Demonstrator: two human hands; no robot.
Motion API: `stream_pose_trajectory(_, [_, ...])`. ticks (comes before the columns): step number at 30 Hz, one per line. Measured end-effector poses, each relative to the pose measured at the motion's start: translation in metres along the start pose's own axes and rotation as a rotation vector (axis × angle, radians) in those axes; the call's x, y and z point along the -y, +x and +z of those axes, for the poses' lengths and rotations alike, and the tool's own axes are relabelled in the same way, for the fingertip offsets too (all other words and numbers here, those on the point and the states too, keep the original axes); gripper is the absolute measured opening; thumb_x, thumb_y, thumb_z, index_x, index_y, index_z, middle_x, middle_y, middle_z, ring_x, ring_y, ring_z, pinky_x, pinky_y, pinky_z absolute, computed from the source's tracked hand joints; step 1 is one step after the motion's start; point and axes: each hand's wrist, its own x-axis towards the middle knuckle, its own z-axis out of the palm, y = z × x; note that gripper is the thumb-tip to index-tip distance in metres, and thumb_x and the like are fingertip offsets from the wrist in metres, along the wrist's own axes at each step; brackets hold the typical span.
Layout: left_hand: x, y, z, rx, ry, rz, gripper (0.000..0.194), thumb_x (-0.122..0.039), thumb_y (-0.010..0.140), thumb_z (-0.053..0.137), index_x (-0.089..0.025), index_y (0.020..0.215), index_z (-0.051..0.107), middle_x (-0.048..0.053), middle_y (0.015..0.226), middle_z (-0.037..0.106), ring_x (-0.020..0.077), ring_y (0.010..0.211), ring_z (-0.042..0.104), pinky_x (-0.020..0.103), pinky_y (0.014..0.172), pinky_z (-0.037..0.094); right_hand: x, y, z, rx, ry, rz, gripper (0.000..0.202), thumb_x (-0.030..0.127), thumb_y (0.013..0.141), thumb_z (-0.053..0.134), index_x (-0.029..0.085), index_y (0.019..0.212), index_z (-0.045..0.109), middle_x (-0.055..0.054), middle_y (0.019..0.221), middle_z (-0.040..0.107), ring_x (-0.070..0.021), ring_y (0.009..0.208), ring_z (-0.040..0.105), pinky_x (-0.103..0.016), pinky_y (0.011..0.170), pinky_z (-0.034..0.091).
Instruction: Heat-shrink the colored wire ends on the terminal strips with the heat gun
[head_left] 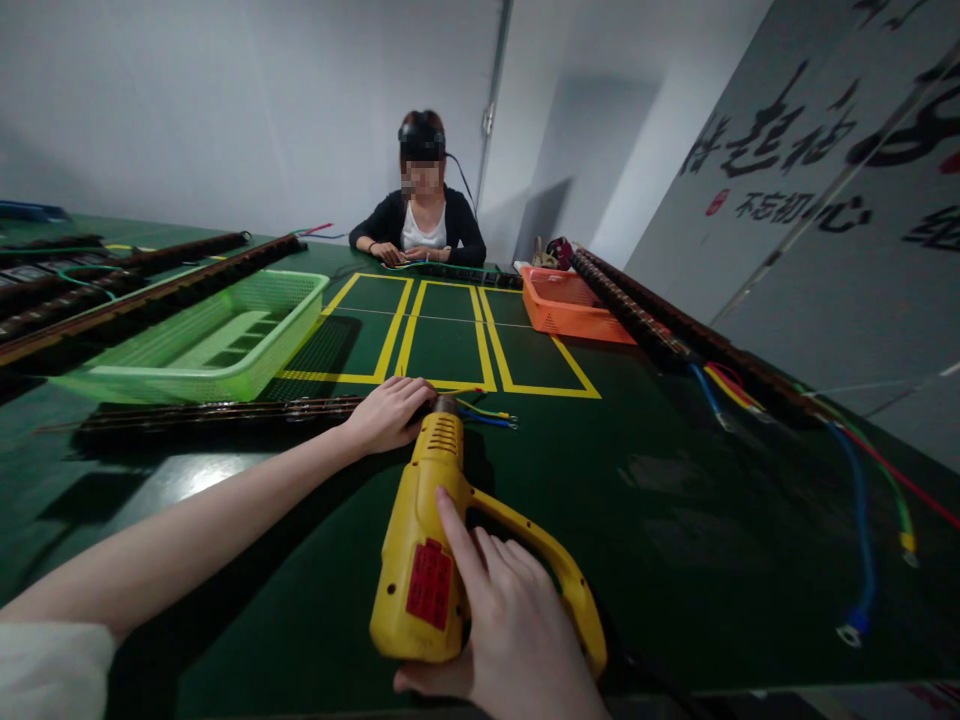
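Note:
My right hand (514,605) is wrapped round a yellow heat gun (416,540), its index finger stretched along the body. The metal nozzle (445,404) points away from me, right beside my left fingers. My left hand (390,412) is closed over the right end of a long dark terminal strip (225,424) lying across the table. From that end, yellow-green and blue wires (491,416) with ring lugs stick out to the right, partly behind the nozzle. The fingertips of my left hand are partly hidden, so their exact hold on the wires cannot be made out.
A green basket (187,375) stands at left, near more dark strips (150,290). At right are an orange basket (577,318) and long strips with loose lugged wires (862,540). Yellow tape (442,385) marks the green table (675,560). Across it sits a person (424,215) handling a wired strip.

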Motion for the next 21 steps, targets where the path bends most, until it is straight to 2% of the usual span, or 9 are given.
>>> stream_pose_trajectory(4, [0.0, 0.0, 0.002, -0.021, 0.005, -0.003, 0.019, -0.023, 0.082, 0.047, -0.017, 0.1, 0.051, 0.008, 0.105, 0.059, 0.0215, 0.096, 0.056, 0.036, 0.085, 0.043, -0.014, -0.005, -0.007, 0.019, 0.023, 0.018, 0.132, 0.061, 0.041, 0.079, 0.029, 0.146, 0.006, -0.007, 0.114, 0.057, -0.0301, 0.103, 0.054, -0.044, 0.092, 0.041])
stream_pose_trajectory(12, [-0.001, -0.001, 0.002, -0.041, 0.016, 0.0, 0.018, -0.026, 0.086, 0.044, -0.017, 0.1, 0.051, 0.008, 0.104, 0.059, 0.0207, 0.096, 0.057, 0.036, 0.085, 0.044, -0.036, -0.021, -0.02, 0.04, -0.001, 0.068, 0.131, 0.061, 0.042, 0.079, 0.027, 0.146, 0.006, -0.009, 0.117, 0.057, -0.0308, 0.104, 0.054, -0.044, 0.091, 0.042])
stream_pose_trajectory(21, [-0.003, -0.001, 0.004, -0.048, 0.031, -0.002, 0.02, -0.025, 0.086, 0.044, -0.017, 0.101, 0.053, 0.009, 0.103, 0.059, 0.0216, 0.095, 0.056, 0.037, 0.086, 0.043, -0.073, -0.056, -0.026, -0.048, -0.077, 0.135, 0.129, 0.054, 0.048, 0.078, 0.031, 0.145, -0.003, -0.007, 0.124, 0.055, -0.0289, 0.101, 0.058, -0.04, 0.082, 0.048])
